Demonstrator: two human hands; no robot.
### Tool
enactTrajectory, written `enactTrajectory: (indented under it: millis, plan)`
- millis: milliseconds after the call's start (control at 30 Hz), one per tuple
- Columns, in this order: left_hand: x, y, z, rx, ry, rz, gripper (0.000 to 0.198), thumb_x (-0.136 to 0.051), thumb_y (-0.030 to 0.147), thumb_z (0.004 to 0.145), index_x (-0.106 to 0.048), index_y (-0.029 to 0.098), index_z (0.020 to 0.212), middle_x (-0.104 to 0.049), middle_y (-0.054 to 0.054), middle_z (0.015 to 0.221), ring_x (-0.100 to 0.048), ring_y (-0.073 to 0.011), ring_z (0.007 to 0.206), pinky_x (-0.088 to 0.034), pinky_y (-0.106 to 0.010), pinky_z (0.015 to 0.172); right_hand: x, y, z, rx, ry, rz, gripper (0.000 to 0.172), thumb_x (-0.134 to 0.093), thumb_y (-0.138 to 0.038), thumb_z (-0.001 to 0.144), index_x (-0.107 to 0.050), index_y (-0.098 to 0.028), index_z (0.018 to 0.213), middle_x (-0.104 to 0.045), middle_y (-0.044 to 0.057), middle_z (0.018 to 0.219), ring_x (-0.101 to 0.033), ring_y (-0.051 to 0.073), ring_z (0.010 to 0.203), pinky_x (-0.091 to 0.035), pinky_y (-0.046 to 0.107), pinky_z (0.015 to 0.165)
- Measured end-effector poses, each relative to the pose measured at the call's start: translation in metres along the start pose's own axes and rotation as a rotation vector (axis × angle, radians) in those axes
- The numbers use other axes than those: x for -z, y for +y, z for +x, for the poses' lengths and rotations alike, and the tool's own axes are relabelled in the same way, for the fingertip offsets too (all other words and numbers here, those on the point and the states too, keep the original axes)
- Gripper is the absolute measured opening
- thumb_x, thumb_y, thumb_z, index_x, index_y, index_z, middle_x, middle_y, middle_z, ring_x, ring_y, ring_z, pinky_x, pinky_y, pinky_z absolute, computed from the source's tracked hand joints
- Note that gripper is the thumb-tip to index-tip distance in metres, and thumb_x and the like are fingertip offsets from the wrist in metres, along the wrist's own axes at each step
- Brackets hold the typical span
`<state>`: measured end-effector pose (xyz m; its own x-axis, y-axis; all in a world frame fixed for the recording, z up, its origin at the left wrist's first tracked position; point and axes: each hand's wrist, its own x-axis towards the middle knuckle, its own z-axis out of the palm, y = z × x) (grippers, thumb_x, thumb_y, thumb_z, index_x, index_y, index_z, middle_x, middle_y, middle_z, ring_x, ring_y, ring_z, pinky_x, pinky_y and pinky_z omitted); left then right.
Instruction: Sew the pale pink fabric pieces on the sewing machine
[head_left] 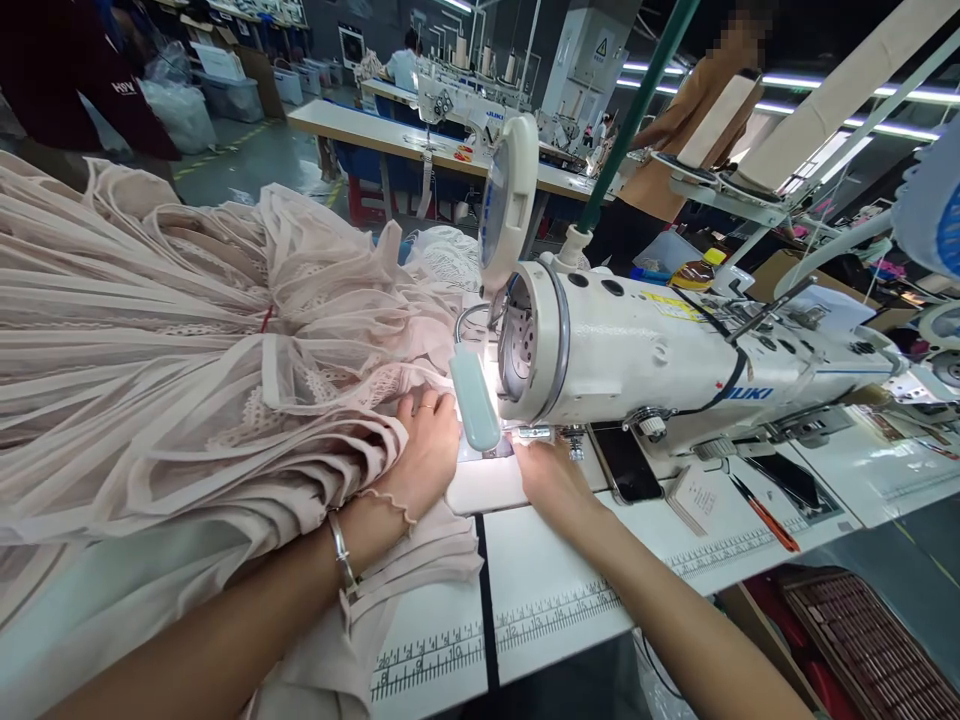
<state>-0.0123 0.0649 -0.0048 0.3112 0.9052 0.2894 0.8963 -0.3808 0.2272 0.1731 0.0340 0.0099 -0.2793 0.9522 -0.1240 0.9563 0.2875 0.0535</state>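
My left hand, with a ring and a bracelet at the wrist, is closed on the edge of a pile of pale beige mesh and lace fabric. Its fingertips are partly hidden in the cloth. Beside the needle area of a white sewing machine, my right hand has its fingers pressed together near the presser foot. What those fingers hold is hidden. A pale green lamp hangs between my hands, and bright light falls on the stitching spot behind it.
A phone, a small stack of labels and orange-handled tweezers lie right of my right hand. Printed rulers run along the table's front edge. Thread cones stand above the machine. A person stands behind.
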Motion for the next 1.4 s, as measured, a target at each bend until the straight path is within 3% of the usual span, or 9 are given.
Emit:
enactTrajectory:
  millis: [167, 367, 467, 633, 767, 867, 1000, 1167, 1400]
  plan:
    - [0.005, 0.005, -0.011, -0.131, 0.048, 0.104, 0.025, -0.036, 0.013, 0.089, -0.062, 0.015, 0.088, -0.061, -0.014, 0.086, -0.053, -0.0306, 0.094, -0.039, -0.049, 0.087, -0.004, 0.006, -0.001, -0.020, 0.067, 0.064, 0.030, -0.038, -0.003, 0.089, -0.062, -0.020, 0.095, -0.065, 0.008, 0.087, -0.057, 0.022, 0.087, -0.040, 0.034, 0.081]
    - [0.044, 0.018, -0.071, -0.439, -0.064, 0.206, 0.021, -0.042, 0.011, 0.088, -0.060, 0.018, 0.081, -0.059, -0.008, 0.081, -0.055, -0.0236, 0.079, -0.042, -0.041, 0.081, 0.003, -0.018, -0.027, 0.757, 0.224, 0.176, 0.027, -0.047, -0.040, 0.096, -0.059, -0.017, 0.089, -0.062, 0.006, 0.087, -0.052, 0.020, 0.083, -0.041, 0.032, 0.074]
    - [0.070, 0.009, -0.091, -0.443, -0.052, 0.241, 0.025, -0.042, 0.004, 0.083, -0.060, 0.018, 0.076, -0.059, -0.008, 0.078, -0.056, -0.0248, 0.078, -0.042, -0.041, 0.080, 0.007, -0.028, -0.044, 0.839, 0.225, 0.156, 0.016, -0.048, -0.023, 0.096, -0.058, -0.018, 0.085, -0.060, 0.003, 0.077, -0.050, 0.018, 0.080, -0.039, 0.031, 0.070]
    - [0.090, -0.010, -0.099, -0.448, 0.130, 0.373, 0.036, -0.035, -0.006, 0.079, -0.063, 0.017, 0.078, -0.062, -0.008, 0.080, -0.058, -0.0252, 0.081, -0.043, -0.040, 0.085, 0.006, -0.024, -0.071, 0.698, 0.139, 0.501, 0.012, -0.047, -0.013, 0.092, -0.055, -0.019, 0.086, -0.063, 0.007, 0.089, -0.055, 0.018, 0.089, -0.044, 0.031, 0.079]
    - [0.081, -0.008, -0.103, -0.571, 0.184, 0.268, 0.036, -0.036, -0.008, 0.082, -0.061, 0.018, 0.077, -0.056, 0.000, 0.066, -0.053, -0.0171, 0.061, -0.044, -0.035, 0.075, 0.001, -0.018, -0.081, 0.199, -0.005, 1.324, 0.007, -0.056, -0.020, 0.083, -0.050, -0.020, 0.080, -0.065, 0.005, 0.092, -0.061, 0.015, 0.082, -0.049, 0.027, 0.072]
    - [0.074, 0.001, -0.100, -0.673, 0.233, 0.227, 0.029, -0.042, 0.000, 0.088, -0.062, 0.015, 0.103, -0.067, -0.006, 0.094, -0.062, -0.0209, 0.090, -0.043, -0.038, 0.091, 0.000, -0.017, -0.078, -0.201, -0.265, 1.795, 0.017, -0.063, -0.031, 0.079, -0.051, -0.019, 0.079, -0.065, 0.001, 0.077, -0.061, 0.013, 0.064, -0.051, 0.026, 0.061]
    - [0.060, 0.012, -0.087, -0.774, 0.173, 0.237, 0.035, -0.041, 0.002, 0.090, -0.057, 0.011, 0.119, -0.063, -0.012, 0.124, -0.055, -0.0252, 0.119, -0.033, -0.043, 0.108, 0.003, -0.017, -0.072, -0.326, -0.514, 1.999, 0.033, -0.070, -0.042, 0.075, -0.058, -0.013, 0.088, -0.067, 0.003, 0.073, -0.065, 0.012, 0.061, -0.055, 0.025, 0.063]
    - [0.051, 0.021, -0.063, -0.595, -0.021, 0.369, 0.040, -0.038, 0.001, 0.087, -0.057, 0.009, 0.121, -0.067, -0.013, 0.101, -0.063, -0.0263, 0.089, -0.047, -0.042, 0.080, 0.004, -0.012, -0.081, -0.273, -0.395, 1.736, 0.036, -0.060, -0.051, 0.082, -0.052, -0.018, 0.093, -0.071, 0.005, 0.074, -0.062, 0.014, 0.046, -0.049, 0.025, 0.046]
    - [0.046, 0.032, -0.045, -0.584, 0.009, 0.412, 0.030, -0.042, -0.005, 0.083, -0.067, 0.009, 0.090, -0.064, -0.014, 0.096, -0.059, -0.0266, 0.093, -0.046, -0.040, 0.080, 0.004, 0.095, -0.128, -0.446, 0.594, 0.272, 0.032, -0.043, -0.046, 0.088, -0.059, -0.018, 0.084, -0.067, 0.015, 0.084, -0.062, 0.029, 0.081, -0.049, 0.046, 0.076]
